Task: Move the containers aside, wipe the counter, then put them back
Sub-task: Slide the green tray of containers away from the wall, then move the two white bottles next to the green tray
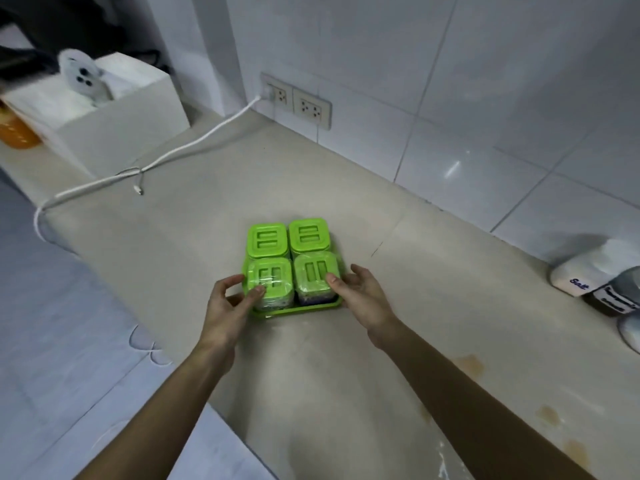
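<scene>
- four green-lidded containers (pixel 292 261) stand in a two-by-two block inside a green tray (pixel 301 308), which sits near the middle of the beige counter (pixel 346 358), closer to the front edge than to the tiled wall.
- the left hand (pixel 227 306) is at the tray's left side, thumb resting on the lid of the near-left container and fingers curled at the side; it looks to be taking hold but not clamped.
- the right hand (pixel 362 294) is at the right side, thumb on the edge of the near-right lid, palm open and fingers spread along the tray's flank; it touches without a closed grip.
- whether the fingers already reach under the tray's rim cannot be told, since the hands hide it.
- the step in hand appears to be either lifting the set away or seating it; which one cannot be judged from this moment.
- to do it well, she or he would likely hold the tray itself from both sides, keep it level so the jars do not tip, and move all four as one.
- the white cable (pixel 173 152) lying across the counter's far left is worth steering clear of.
- counted: four containers, one tray, two wall sockets (pixel 299 103), one cable, two labelled jars (pixel 588 282) at the right edge, one white box (pixel 114 123) at the far left.
- faint orange stains (pixel 471 363) mark the counter's near right part.
</scene>
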The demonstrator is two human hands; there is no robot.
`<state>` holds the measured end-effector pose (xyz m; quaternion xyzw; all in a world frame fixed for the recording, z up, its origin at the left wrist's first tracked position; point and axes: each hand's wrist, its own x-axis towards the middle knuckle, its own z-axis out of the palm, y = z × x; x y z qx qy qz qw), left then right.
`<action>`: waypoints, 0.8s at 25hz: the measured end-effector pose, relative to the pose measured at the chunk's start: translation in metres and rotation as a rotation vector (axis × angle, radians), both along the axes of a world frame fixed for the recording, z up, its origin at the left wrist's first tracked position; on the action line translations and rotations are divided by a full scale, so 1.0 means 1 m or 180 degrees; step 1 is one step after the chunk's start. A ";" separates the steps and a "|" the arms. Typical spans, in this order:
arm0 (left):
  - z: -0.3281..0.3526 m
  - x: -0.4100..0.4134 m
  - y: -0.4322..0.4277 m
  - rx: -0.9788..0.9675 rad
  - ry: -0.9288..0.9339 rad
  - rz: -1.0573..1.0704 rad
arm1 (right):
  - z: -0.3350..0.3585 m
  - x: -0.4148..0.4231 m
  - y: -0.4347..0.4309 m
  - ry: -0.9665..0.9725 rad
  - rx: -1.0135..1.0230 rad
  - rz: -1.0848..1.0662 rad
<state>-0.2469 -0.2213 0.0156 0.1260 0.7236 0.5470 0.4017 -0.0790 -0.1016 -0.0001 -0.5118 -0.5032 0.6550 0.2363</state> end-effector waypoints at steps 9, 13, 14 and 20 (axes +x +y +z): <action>0.023 0.142 0.080 0.0604 0.3355 -0.1554 | 0.017 0.185 0.032 -0.2062 0.1979 0.0701; 0.024 0.262 0.162 0.1084 0.3207 -0.2822 | 0.039 0.333 0.080 -0.3154 0.2901 0.0044; 0.024 0.292 0.185 0.1134 0.3219 -0.3088 | 0.044 0.364 0.096 -0.3511 0.3035 0.0051; 0.026 0.407 0.290 0.1227 0.2951 -0.3601 | 0.057 0.426 0.153 -0.3909 0.2953 -0.0146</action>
